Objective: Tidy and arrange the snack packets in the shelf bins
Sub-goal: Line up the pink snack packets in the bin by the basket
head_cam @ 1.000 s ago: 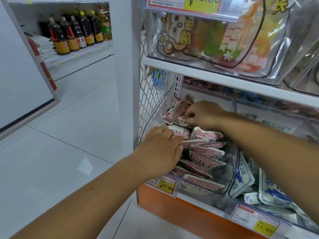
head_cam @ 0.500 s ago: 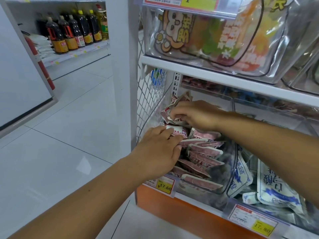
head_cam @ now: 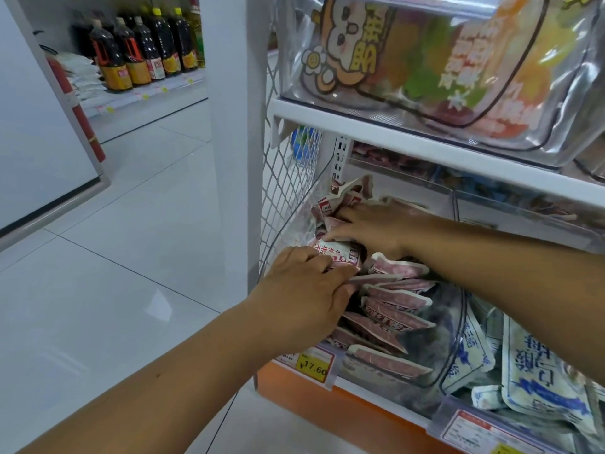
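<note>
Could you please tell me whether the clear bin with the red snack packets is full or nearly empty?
Fairly full: red packets fill the clear bin from its front wall to the back.

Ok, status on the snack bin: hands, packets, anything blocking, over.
Left hand grips the front red packets. Right hand on the rear ones, grip unclear. Back of the clear bin jumbled. Nothing in the way.

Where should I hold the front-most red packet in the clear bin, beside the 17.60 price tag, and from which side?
Best pinch the upper sealed edge of the front-most red packet, coming from above. It leans back against the row behind, the bin wall covers its face, and only that long edge is free.
</note>
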Motion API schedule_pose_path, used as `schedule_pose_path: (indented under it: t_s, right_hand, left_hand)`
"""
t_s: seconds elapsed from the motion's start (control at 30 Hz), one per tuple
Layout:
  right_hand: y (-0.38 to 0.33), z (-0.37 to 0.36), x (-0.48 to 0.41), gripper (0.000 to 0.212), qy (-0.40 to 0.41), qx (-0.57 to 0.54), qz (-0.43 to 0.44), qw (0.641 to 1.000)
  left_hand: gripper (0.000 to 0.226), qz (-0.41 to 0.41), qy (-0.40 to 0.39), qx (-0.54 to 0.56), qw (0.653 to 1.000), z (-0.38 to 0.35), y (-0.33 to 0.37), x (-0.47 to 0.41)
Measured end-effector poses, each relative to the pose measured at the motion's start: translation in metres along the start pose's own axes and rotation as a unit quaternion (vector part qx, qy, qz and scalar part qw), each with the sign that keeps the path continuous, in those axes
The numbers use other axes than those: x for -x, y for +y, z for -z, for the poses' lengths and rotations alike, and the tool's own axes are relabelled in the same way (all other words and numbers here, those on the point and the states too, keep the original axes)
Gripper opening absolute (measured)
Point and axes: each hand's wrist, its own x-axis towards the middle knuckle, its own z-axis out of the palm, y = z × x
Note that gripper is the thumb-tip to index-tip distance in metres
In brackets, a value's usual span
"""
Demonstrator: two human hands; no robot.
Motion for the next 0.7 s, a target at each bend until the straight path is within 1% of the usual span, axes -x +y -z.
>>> schedule_pose_path:
  t_s: [0.03,0.1,0.13,0.2,0.3,0.4,0.43,0.5,0.53,0.57,0.63,0.7]
  right_hand:
    - [0.001,-0.004,-0.002,0.054,0.014,-0.027,-0.024,0.999]
    - [0.000,-0.008,-0.005,0.072,0.026,-0.077,-0.064,0.995]
    - [0.000,-0.009,-0.006,0.077,0.029,-0.090,-0.072,0.993]
    - [0.001,-0.012,-0.007,0.075,0.042,-0.105,-0.082,0.990]
    - [-0.002,-0.011,-0.004,0.067,0.054,-0.107,-0.084,0.989]
    - [-0.004,-0.008,0.001,0.065,0.062,-0.116,-0.080,0.988]
    - [-0.004,-0.007,0.001,0.067,0.054,-0.115,-0.078,0.989]
    - [-0.003,-0.005,0.001,0.079,0.032,-0.103,-0.069,0.992]
    - [-0.002,-0.004,0.000,0.080,0.025,-0.103,-0.068,0.992]
    - [-0.002,-0.003,0.000,0.072,0.025,-0.114,-0.072,0.991]
    - [0.000,0.001,0.004,0.049,0.040,-0.121,-0.049,0.991]
    - [0.002,0.004,0.007,0.040,0.030,-0.102,-0.010,0.994]
  left_hand:
    - [0.074,-0.002,0.002,0.003,1.000,0.000,0.000,0.000]
    - [0.072,-0.004,0.003,0.005,1.000,0.001,0.000,0.000]
    - [0.069,-0.002,-0.001,0.009,1.000,0.001,0.000,0.000]
    - [0.064,0.005,-0.015,0.019,1.000,0.003,0.001,0.000]
    - [0.063,0.008,-0.025,0.023,0.999,0.005,0.003,0.001]
    - [0.063,0.008,-0.033,0.020,0.999,0.006,0.002,0.002]
    - [0.064,0.009,-0.036,0.020,0.999,0.006,0.003,0.002]
    - [0.065,0.008,-0.037,0.019,0.999,0.006,0.003,0.002]
    - [0.064,0.007,-0.035,0.018,0.999,0.007,0.003,0.002]
    - [0.063,0.008,-0.033,0.018,0.999,0.007,0.003,0.003]
    - [0.063,0.013,-0.036,0.017,0.999,0.007,0.004,0.002]
    - [0.064,0.018,-0.040,0.016,0.999,0.007,0.005,0.001]
